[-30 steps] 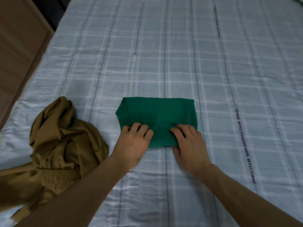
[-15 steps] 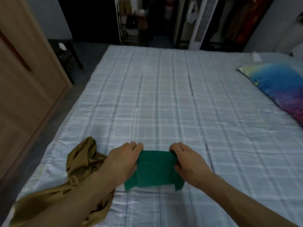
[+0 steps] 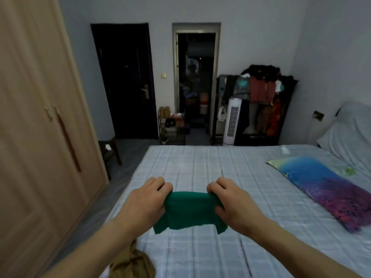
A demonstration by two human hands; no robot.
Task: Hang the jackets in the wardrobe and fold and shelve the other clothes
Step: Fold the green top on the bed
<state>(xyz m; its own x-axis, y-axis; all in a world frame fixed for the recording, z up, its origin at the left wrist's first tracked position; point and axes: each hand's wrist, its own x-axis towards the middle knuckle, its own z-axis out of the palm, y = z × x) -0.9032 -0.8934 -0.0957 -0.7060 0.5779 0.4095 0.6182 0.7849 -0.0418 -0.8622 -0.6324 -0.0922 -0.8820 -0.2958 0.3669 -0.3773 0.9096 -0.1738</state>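
Two hands hold a folded green cloth (image 3: 190, 211) up above the bed (image 3: 200, 253). The cloth is gripped at its upper left corner by the left hand (image 3: 146, 201) and at its upper right corner by the right hand (image 3: 234, 203); on both, the fingers are curled over the top edge with the thumb underneath, so each grip is closed on the fabric. The cloth is stretched flat between the hands, and its lower edge hangs free, clear of the plaid sheet. A brown garment (image 3: 130, 263) is seen crumpled at the near left edge of the bed, partly hidden by the left forearm. A wardrobe (image 3: 40, 137) with closed wooden doors is found along the left side, well apart from the cloth. A blue and purple pillow (image 3: 325, 187) is laid on the right part of the bed, with a pale pillow (image 3: 351, 135) propped behind it. Beyond the foot of the bed, a dark door (image 3: 126, 81), an open doorway (image 3: 195, 81), a white tower fan (image 3: 232, 121) and a rack (image 3: 263, 93) crowded with clothes are seen against the far wall.
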